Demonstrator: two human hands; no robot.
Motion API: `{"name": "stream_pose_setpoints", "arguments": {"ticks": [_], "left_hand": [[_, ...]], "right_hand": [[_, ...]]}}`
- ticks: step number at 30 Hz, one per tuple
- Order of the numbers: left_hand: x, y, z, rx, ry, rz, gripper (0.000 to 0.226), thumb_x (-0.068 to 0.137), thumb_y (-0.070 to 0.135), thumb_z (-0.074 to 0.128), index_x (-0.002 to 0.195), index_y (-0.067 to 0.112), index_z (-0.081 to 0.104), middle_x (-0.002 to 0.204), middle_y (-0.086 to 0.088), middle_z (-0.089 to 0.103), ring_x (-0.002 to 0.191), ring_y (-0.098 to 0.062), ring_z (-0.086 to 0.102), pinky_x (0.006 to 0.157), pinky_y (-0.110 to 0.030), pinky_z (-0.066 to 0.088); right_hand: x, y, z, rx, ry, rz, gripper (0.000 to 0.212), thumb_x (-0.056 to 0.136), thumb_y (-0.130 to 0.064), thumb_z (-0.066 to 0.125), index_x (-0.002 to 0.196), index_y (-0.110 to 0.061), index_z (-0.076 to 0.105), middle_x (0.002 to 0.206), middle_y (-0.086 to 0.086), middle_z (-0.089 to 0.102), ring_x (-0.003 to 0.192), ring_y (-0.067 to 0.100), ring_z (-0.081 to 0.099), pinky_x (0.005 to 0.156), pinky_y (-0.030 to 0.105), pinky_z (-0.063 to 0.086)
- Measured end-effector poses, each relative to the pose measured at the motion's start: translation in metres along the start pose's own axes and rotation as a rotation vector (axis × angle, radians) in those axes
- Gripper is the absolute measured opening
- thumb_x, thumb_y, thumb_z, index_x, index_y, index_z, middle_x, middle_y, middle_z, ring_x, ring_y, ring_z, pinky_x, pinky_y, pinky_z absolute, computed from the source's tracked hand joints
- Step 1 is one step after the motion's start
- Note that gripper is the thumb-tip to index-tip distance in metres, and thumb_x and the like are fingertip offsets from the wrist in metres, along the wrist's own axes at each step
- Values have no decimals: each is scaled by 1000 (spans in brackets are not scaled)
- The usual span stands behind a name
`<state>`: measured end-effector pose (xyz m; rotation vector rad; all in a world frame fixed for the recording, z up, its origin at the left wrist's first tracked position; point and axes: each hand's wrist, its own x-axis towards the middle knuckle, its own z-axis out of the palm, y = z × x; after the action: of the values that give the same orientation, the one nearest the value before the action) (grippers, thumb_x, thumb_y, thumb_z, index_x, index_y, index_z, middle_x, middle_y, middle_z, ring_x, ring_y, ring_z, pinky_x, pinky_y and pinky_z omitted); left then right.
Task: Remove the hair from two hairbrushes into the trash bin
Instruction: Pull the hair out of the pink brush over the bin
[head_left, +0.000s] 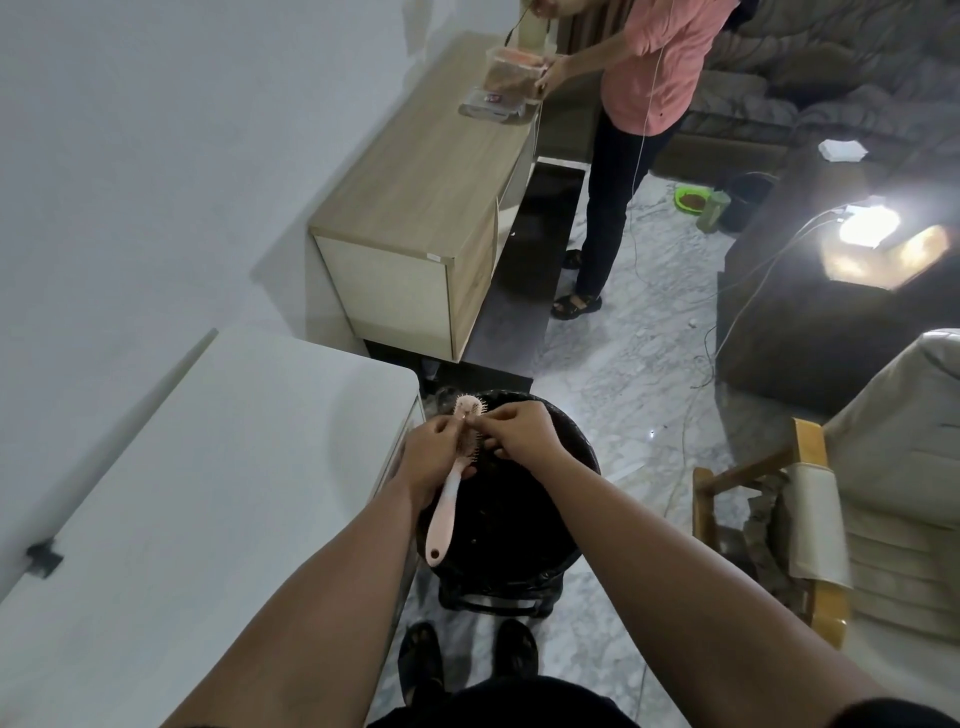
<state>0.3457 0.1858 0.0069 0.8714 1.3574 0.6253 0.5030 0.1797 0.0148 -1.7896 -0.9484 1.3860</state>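
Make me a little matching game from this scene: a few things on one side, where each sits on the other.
Things:
1. pink hairbrush
2. trash bin
3. clear container
4. green bowl

Places:
A. on the wooden cabinet
B. on the marble floor, far right
C. in the left hand, over the bin
D. on the floor beside the white table

Pairs: 1-C, 2-D, 3-A, 4-B
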Motion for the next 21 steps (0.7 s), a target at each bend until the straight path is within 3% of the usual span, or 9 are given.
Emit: {"name": "stream_pose_setpoints", "arguments": {"ticks": [5,8,11,18,21], "left_hand": [[-3,-4,4,90,-10,31,36,108,40,50,119,10,65,109,-20,71,83,-24,69,57,-30,58],[0,-3,5,135,83,57,39,108,43,39,120,14,62,108,-21,72,80,-25,68,50,-28,51],[1,6,-2,168,128,74,34,112,35,33,120,14,57,100,-18,69,69,-19,62,41,-21,46],[9,11,-15,209,150,78,38,112,38,33,129,12,55,111,-20,68,77,-21,63,44,-21,46],[7,12,-13,176,128,46,39,111,45,37,126,15,56,108,-12,65,83,-22,63,50,-24,51]], "right_hand": [[5,1,-1,-150,52,-36,20,87,-15,81,68,-12,77,53,0,68,48,12,61,58,30,56],[6,6,-13,-245,92,-16,16,86,-13,78,70,-10,79,60,4,72,52,14,64,65,35,63],[7,22,-36,-404,176,43,14,85,-17,77,73,-10,81,61,-1,70,61,17,66,71,33,60],[6,56,-65,-507,374,260,13,82,-10,65,88,-6,75,88,15,73,84,32,71,73,34,59],[3,47,-59,-465,317,222,16,78,-12,60,78,-11,76,77,10,73,78,34,73,71,40,63]]}}
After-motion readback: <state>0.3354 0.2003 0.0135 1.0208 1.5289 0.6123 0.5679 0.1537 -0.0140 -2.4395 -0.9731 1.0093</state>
